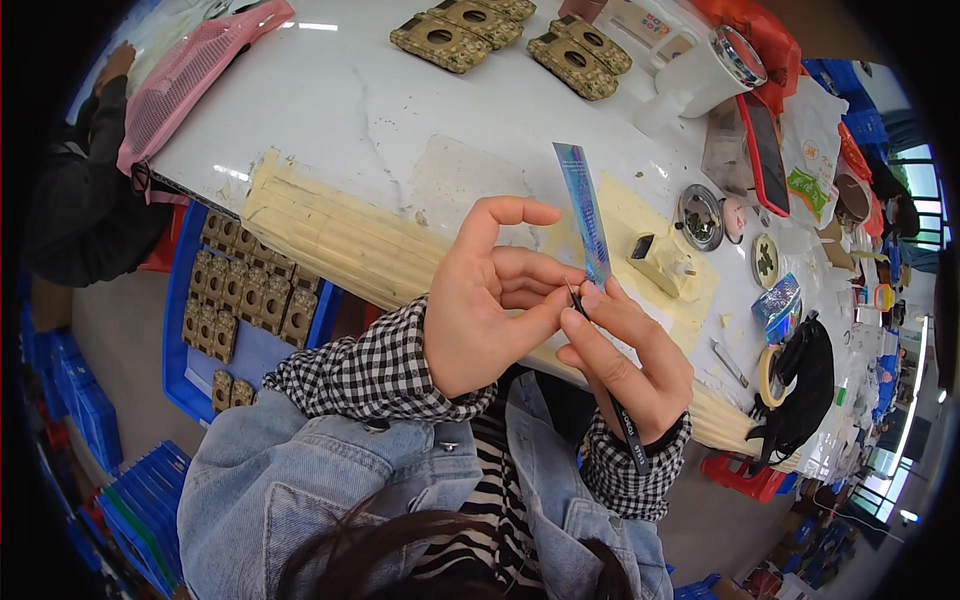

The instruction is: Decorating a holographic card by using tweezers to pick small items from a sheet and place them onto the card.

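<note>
My right hand [640,365] is closed on slim black tweezers [627,430], whose pointed tip reaches up between both hands. Thumb and forefinger of my left hand [470,315] are pinched together right at that tip; whatever is between them is too small to name. A shiny blue holographic strip [582,205] sticks up from the meeting fingertips. Its lower end is hidden there, so I cannot tell which hand holds it. Beyond it, a small cream block with a dark opening [665,265] sits on yellowish sheeting [625,205] taped to the white table [340,110].
Camouflage model tank hulls [465,35] lie at the far edge; more fill a blue tray [180,345] lower left. At right are a white mug [700,75], a red-cased phone [762,155], a round metal dish [700,217] and a black bag [815,385]. Another person's sleeve [100,125] is far left.
</note>
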The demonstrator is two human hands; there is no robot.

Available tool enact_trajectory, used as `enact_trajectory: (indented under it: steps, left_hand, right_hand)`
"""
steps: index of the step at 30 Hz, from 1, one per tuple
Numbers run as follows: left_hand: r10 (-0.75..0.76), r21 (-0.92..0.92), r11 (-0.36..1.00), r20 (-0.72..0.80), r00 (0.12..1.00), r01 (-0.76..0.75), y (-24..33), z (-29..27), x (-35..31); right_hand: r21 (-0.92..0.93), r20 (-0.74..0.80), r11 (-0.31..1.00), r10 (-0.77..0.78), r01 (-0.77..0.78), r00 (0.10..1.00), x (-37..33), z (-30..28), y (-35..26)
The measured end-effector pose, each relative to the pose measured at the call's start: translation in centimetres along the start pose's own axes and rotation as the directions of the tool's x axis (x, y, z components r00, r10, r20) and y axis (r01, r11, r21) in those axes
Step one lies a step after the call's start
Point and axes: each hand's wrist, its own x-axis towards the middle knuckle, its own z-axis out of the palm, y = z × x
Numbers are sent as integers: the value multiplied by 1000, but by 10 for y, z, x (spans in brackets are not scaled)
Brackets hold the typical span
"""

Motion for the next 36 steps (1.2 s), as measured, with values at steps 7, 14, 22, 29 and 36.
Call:
enact_trajectory:
  steps: [7, 14, 22, 29, 36]
  left_hand:
    - [-2, -9, 1000, 8, 1000, 2, 1, 0, 0]
    - [4, -9, 1000, -41, 999, -5, -2, -3, 4]
    - [27, -33, 999, -152, 988, -33, -5, -18, 17]
    - [28, 0, 1000, -166, 986, -28, -6, -20, 17]
    - [10, -13, 1000, -165, 986, -12, -6, -21, 17]
  right_hand:
    - [11, -15, 1000, 11, -11, 1000, -1, 1, 0]
    - [43, -69, 994, 106, -103, 992, -18, -18, -6]
    - [-204, 54, 951, 249, -233, 967, -87, -34, 0]
    - [-292, 65, 934, 234, -205, 970, -100, -25, 4]
    - [-278, 195, 936, 273, -214, 942, -86, -29, 1]
